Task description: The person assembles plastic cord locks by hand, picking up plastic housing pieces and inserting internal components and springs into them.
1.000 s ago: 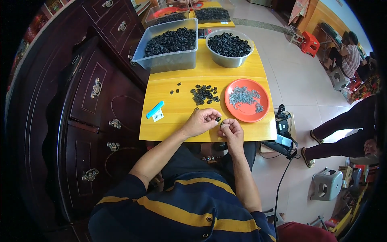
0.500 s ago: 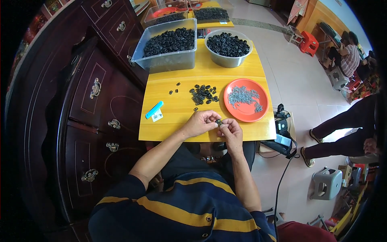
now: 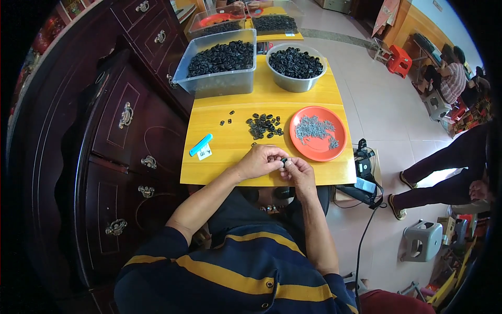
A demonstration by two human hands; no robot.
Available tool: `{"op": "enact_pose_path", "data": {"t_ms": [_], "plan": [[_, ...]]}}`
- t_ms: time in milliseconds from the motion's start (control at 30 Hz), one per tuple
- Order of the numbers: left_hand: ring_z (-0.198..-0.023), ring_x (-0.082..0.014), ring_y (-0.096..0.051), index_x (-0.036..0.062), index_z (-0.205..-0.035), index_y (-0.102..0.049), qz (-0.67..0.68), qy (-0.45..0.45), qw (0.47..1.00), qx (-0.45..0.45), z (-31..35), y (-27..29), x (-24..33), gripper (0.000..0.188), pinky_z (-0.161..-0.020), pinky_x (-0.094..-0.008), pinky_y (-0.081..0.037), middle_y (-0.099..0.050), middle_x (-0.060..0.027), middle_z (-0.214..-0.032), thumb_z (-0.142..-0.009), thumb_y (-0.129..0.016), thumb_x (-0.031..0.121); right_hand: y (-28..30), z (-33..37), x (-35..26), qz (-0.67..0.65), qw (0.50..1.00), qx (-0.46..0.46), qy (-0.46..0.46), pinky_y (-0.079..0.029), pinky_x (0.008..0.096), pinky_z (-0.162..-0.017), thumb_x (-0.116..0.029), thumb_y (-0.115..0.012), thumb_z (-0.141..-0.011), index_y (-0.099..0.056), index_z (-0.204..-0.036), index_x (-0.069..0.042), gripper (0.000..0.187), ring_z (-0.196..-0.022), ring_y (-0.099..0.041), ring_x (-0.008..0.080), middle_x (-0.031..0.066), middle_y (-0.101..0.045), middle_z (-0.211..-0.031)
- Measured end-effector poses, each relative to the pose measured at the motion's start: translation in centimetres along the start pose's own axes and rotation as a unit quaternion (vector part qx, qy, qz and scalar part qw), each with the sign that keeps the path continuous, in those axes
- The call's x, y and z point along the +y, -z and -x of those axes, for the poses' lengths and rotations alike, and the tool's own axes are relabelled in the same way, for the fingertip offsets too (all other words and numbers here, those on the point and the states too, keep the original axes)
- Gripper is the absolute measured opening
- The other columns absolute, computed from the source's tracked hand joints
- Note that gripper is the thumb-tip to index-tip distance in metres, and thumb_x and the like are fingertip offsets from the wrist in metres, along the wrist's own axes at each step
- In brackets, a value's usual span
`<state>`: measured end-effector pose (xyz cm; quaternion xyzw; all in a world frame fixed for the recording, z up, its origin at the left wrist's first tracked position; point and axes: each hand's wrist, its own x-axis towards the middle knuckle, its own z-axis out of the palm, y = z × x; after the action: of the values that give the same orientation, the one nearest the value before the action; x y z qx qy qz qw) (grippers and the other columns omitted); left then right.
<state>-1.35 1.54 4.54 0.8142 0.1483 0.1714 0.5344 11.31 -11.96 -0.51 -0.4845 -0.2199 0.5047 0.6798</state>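
At the table's (image 3: pixel 230 138) near edge, the left hand (image 3: pixel 261 160) and right hand (image 3: pixel 300 174) meet, both pinching 1 small black piece (image 3: pixel 284 161), apparently to steady it. The loose pile (image 3: pixel 260 127) and red plate (image 3: pixel 324 156) of grey bits (image 3: pixel 314 127) lie just beyond, seemingly for easy reach; the tub (image 3: pixel 225 86) and bowl (image 3: pixel 299 83) stand farther, probably leaving elbow room.

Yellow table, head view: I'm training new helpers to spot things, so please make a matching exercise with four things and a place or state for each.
1. Red plate
2. Round tub
3. Blue tool
4. Dark piece

A. Lying by a white card
B. Between the left hand and right hand
C. Holding small grey bits
D. Beside the rectangular bin

Pairs: 1-C, 2-D, 3-A, 4-B
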Motion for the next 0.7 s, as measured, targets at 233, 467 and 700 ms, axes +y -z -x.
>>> {"op": "enact_pose_path", "data": {"t_ms": [233,467,700], "plan": [[-0.08,-0.0188,-0.064,0.0051,-0.112,-0.065,-0.134,-0.046,0.99,0.012,0.5,-0.3,2.2,0.039,-0.068,-0.0302,-0.052,-0.064,-0.0077,-0.089,-0.075,-0.074,0.014,-1.0,0.6,-0.7,-0.072,0.997,0.027,-0.013,-0.044,0.018,-0.062,-0.017,-0.063,-0.094,-0.064,-0.099,-0.005,0.013,-0.069,-0.056,0.0038,0.0002,-0.067,-0.088],[-0.093,-0.0296,-0.064,0.007,-0.107,-0.065,-0.302,-0.11,0.942,0.101,0.9,-1.3,2.0,0.035,-0.077,-0.0393,-0.054,-0.064,-0.0101,-0.1,-0.075,-0.073,0.018,-1.6,0.5,-0.2,-0.105,0.993,0.047,0.003,-0.042,0.0169,-0.062,-0.017,-0.065,-0.093,-0.063,-0.094,-0.007,0.01,-0.071,-0.054,0.0024,-0.0002,-0.065,-0.089],[-0.089,-0.0293,-0.065,0.006,-0.103,-0.066,-0.293,-0.112,0.946,0.081,0.9,-1.0,1.9,0.029,-0.076,-0.0387,-0.054,-0.065,-0.0098,-0.097,-0.077,-0.071,0.018,-1.5,0.1,0.1,-0.124,0.991,0.049,-0.016,-0.052,0.0221,-0.066,-0.017,-0.057,-0.096,-0.061,-0.093,-0.008,0.01,-0.068,-0.059,0.0063,-0.0021,-0.062,-0.081]]}}
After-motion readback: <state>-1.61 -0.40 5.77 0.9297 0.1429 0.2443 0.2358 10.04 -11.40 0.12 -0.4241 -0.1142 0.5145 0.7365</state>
